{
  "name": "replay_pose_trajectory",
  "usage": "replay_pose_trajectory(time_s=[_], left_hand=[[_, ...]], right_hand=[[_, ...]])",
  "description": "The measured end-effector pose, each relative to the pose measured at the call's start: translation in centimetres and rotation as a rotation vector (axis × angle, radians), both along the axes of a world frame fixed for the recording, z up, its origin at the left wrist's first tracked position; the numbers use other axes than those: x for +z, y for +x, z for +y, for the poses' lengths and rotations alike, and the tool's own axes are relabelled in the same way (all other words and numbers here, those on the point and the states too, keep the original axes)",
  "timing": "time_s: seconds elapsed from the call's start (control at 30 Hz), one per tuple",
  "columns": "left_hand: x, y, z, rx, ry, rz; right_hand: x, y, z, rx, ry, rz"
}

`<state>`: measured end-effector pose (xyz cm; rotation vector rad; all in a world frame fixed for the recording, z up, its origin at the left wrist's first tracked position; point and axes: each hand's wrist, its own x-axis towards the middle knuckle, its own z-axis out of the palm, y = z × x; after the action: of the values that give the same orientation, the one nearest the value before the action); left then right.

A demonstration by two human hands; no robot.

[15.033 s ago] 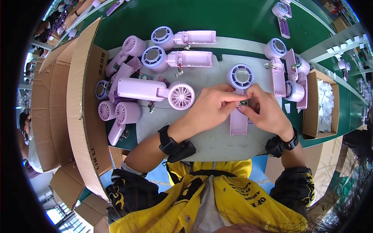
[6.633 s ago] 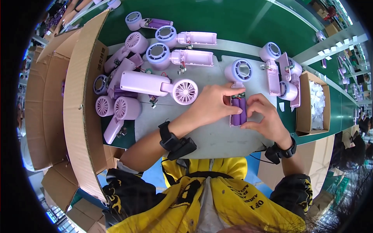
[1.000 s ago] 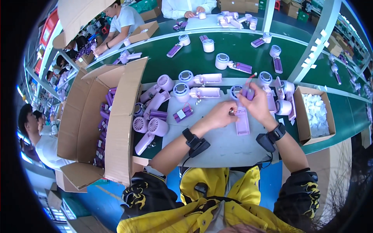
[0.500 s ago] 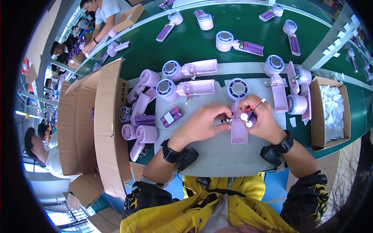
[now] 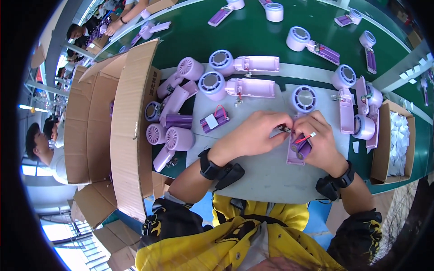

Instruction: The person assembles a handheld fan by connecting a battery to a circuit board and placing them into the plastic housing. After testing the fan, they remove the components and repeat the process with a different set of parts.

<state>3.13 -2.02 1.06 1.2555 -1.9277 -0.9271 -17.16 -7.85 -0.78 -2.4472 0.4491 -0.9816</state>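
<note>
In front of me lies a lilac handheld fan housing, its round head (image 5: 304,98) pointing away and its open handle (image 5: 294,156) partly hidden under my hands. My right hand (image 5: 323,142) is closed round a purple battery pack (image 5: 302,148) held over that handle. A red lead with a white plug (image 5: 312,135) comes off the pack. Close beside it, my left hand (image 5: 257,133) pinches a small dark circuit board (image 5: 283,128) between thumb and fingertips. Another battery pack (image 5: 214,122) with a white patch and a red wire rests on the grey mat left of my hands.
Several lilac fan housings lie left (image 5: 180,138) and right (image 5: 346,108) of the grey mat (image 5: 253,176). A tall cardboard box (image 5: 131,131) stands at the left. White slips fill a carton (image 5: 382,144) at the right. More fans (image 5: 298,39) lie on the green table beyond.
The whole view has shifted, so the bench sits further right. The battery pack has tilted in my right hand, showing its purple side instead of white ends. Both hands remain close together.
</note>
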Motion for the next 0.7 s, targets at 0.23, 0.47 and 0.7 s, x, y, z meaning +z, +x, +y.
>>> replay_pose_trajectory(time_s=[0.23, 0.47, 0.7], left_hand=[[-0.6, -0.4, -0.2, -0.014, -0.035, 0.005], [-1.0, -0.4, -0.4, -0.001, 0.032, 0.086], [-1.2, -0.7, -0.5, -0.021, 0.144, 0.166]], right_hand=[[0.5, -0.5, 0.0, -0.019, 0.022, 0.033], [0.1, -0.5, 0.1, -0.057, 0.087, 0.017], [0.2, -0.6, 0.3, -0.072, 0.083, 0.01]])
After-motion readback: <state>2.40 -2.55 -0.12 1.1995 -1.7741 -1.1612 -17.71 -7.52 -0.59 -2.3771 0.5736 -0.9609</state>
